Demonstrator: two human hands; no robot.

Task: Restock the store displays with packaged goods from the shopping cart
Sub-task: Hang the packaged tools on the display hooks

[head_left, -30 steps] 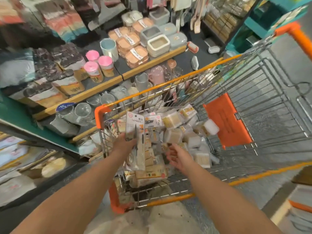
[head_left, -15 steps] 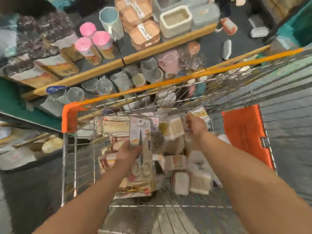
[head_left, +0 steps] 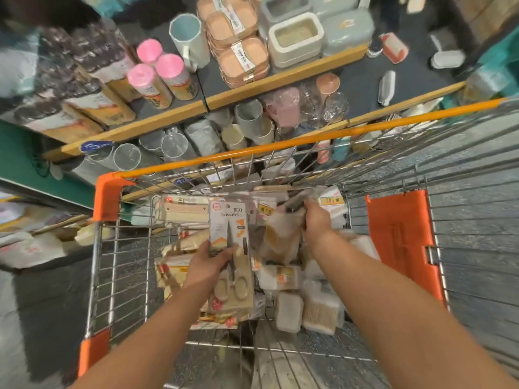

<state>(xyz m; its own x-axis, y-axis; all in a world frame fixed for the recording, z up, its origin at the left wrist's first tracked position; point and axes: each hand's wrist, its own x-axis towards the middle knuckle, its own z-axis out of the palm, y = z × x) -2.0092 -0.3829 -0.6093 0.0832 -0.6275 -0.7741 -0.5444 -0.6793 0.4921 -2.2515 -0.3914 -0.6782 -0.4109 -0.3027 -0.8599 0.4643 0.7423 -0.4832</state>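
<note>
A wire shopping cart [head_left: 106, 248] with orange trim stands below me, holding several packaged goods. My left hand [head_left: 209, 265] grips a carded pack of scissors [head_left: 231, 228], held upright over the cart's middle. My right hand [head_left: 316, 220] reaches deeper into the cart and closes on a clear plastic packet [head_left: 283, 231] near the far wall. Boxes of cotton swabs [head_left: 320, 313] lie in the cart on the right.
Beyond the cart, wooden-edged shelves [head_left: 280, 80] carry pink-lidded tubes [head_left: 157, 74], a pale blue jug [head_left: 186, 40], stacked peach boxes [head_left: 241, 57] and grey containers [head_left: 295, 37]. Glass cups [head_left: 168, 141] fill the lower shelf. An orange child-seat flap [head_left: 401, 242] stands at the cart's right.
My view dropped closer over the cart. My right hand moved from the cart's middle to the far side and took hold of a packet. The left hand kept the scissors pack.
</note>
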